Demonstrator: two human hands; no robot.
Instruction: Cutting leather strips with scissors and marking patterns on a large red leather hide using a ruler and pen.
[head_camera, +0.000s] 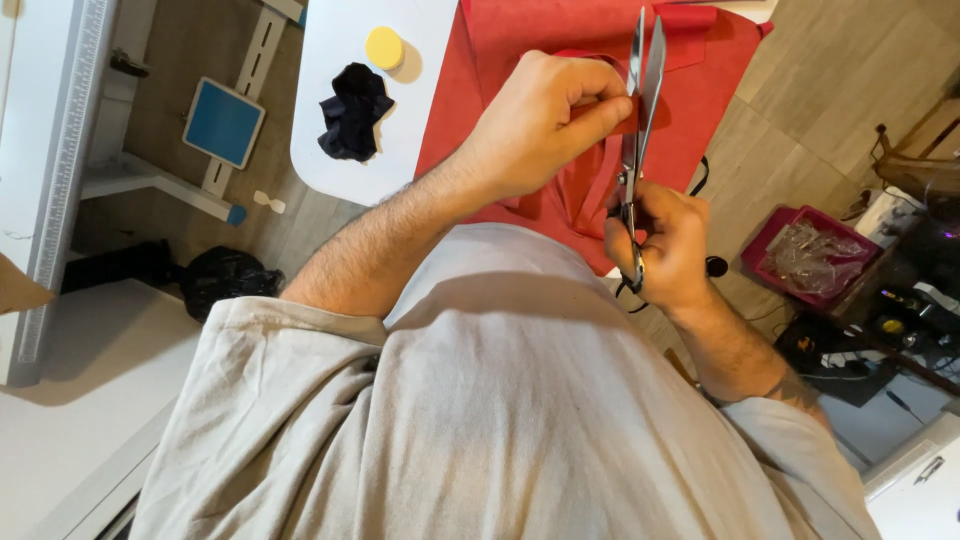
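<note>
A large piece of red fabric (700, 70) lies over a white table (335, 120) and hangs off its near edge. My left hand (545, 120) pinches a strip of this fabric between thumb and fingers, just left of the blades. My right hand (665, 245) grips the handles of long metal scissors (643, 85). The blades point away from me, slightly apart, with the pinched red fabric at them. My grey shirt fills the lower part of the view.
A crumpled dark cloth (352, 112) and a yellow round object (384, 47) lie on the table's left part. A blue square pad (223, 122) and a black bag (225, 275) sit on the floor at left. A red tray (805, 255) with plastic stands at right.
</note>
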